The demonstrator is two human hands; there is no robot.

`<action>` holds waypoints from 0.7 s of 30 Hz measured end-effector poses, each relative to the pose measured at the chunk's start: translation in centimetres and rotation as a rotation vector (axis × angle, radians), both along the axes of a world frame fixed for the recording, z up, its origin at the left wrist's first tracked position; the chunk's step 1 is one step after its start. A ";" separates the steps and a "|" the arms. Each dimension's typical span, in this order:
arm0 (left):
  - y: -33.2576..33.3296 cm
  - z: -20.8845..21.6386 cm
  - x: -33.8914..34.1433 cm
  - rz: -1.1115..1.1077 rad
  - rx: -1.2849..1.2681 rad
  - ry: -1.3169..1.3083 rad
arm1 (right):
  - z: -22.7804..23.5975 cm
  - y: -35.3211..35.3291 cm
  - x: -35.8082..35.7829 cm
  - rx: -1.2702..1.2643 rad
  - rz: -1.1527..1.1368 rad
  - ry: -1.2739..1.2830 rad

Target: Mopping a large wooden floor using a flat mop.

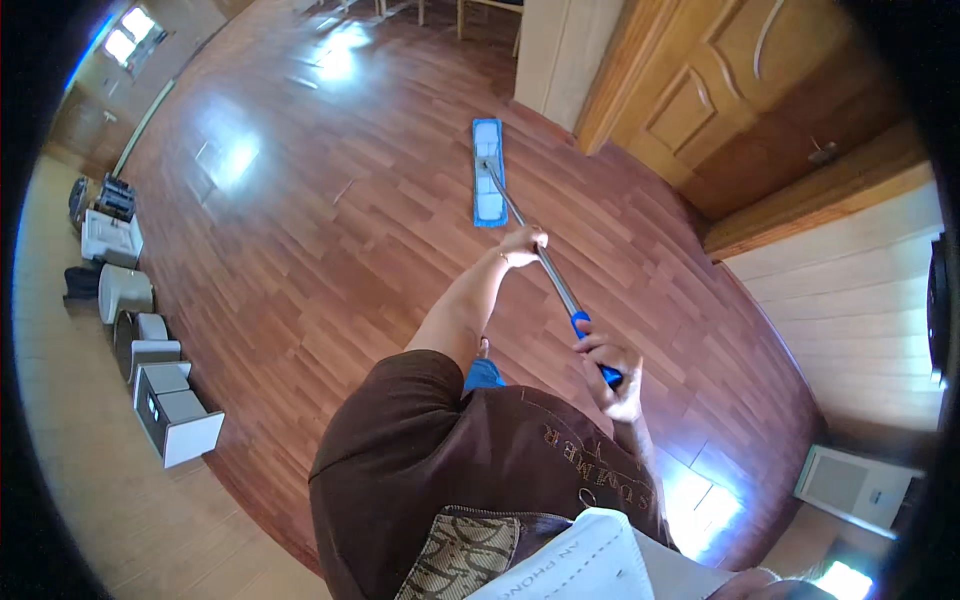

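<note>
A flat mop (488,205) with a blue-edged, pale rectangular head lies on the brown wood-look floor ahead of me. Its metal pole slants back toward my body and ends in a blue grip. My left hand (522,246) is closed around the pole, partway down toward the mop head. Nearer to me, my right hand (610,372) wraps the blue grip at the top end. The mop head stands lengthwise, pointing away from me, with its joint near the middle.
A wooden door (730,110) with a handle is at the right, beside a pale wall corner (555,60). Along the left wall stand a white cabinet (180,415), a white bin-like container (126,292) and other items. Chair legs (462,20) show at the far end. A white appliance (850,485) sits lower right.
</note>
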State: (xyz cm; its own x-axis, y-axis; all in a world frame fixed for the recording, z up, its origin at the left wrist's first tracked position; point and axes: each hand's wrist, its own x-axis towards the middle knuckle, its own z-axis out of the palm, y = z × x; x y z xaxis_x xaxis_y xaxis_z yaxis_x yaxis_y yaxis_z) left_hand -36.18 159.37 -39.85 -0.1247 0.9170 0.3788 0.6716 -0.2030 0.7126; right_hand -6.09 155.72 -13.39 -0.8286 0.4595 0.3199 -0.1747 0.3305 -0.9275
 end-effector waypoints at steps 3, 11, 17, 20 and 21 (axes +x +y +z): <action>-4.4 -1.1 -5.5 0.150 -0.117 0.057 | -0.5 -1.1 -5.0 0.006 0.124 -0.004; -10.8 3.0 -11.1 0.357 -0.055 -0.466 | -0.4 -0.8 -13.8 0.062 0.440 0.035; -21.1 1.5 -9.8 0.689 -0.005 -0.182 | 0.8 -3.9 -15.6 -0.024 0.703 0.033; -25.0 2.1 -7.9 0.826 -0.073 -0.050 | 1.9 -4.6 -15.1 -0.109 0.806 0.024; -25.7 2.3 -7.3 0.837 -0.076 -0.043 | 2.4 -4.8 -14.8 -0.101 0.799 0.025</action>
State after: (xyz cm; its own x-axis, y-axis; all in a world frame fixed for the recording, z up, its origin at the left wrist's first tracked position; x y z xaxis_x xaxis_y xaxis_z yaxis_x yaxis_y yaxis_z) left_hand -43.48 133.71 -37.54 -0.7882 0.5381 0.2988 0.5508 0.3999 0.7326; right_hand -20.91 150.88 -10.97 -0.9121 -0.2417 0.3312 -0.3439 0.0112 -0.9389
